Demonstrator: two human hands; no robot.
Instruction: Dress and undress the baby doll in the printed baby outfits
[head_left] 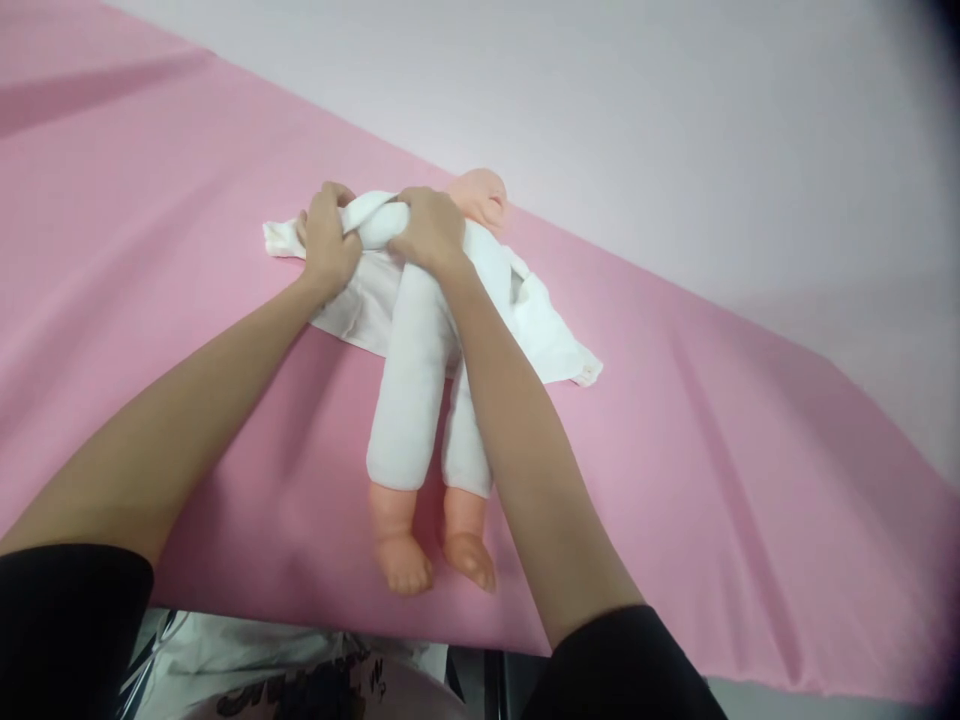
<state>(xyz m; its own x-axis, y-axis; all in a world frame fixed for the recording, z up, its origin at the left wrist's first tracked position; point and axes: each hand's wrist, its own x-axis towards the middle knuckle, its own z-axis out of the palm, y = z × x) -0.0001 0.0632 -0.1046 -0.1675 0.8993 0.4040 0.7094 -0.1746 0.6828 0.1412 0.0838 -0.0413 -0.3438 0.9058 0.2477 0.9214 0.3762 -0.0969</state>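
Right now both hands are up at the doll's [420,360] arm. The left hand [328,240] has its fingers curled shut over the white sleeve [367,218], bunching the cloth just past where the doll's own hand would be. The right hand [429,232] is clamped on the same sleeve nearer the shoulder, fingers wrapped down over it, knuckles toward the camera. Between the two sets of fingers a short roll of white fabric shows — taut, slightly raised.

How far along? As a judgement: the legs look covered in white down to the bare feet [435,565], and the garment [540,325] lies spread open beneath the body, below and to the right of the right fingers. So the near arm seems mid-way into (or out of) its sleeve — I cannot tell which direction — and the front is not yet closed. The far flap lies loose on the pink sheet [712,450].

What's hidden: the doll's hand is out of sight inside the cloth or under the left fingers. The right hand covers the chest and shoulder, and only part of the head [480,195] peeks out just beyond its fingers. The doll's other arm can't be made out at all. Any fastenings on the garment are too small to read.
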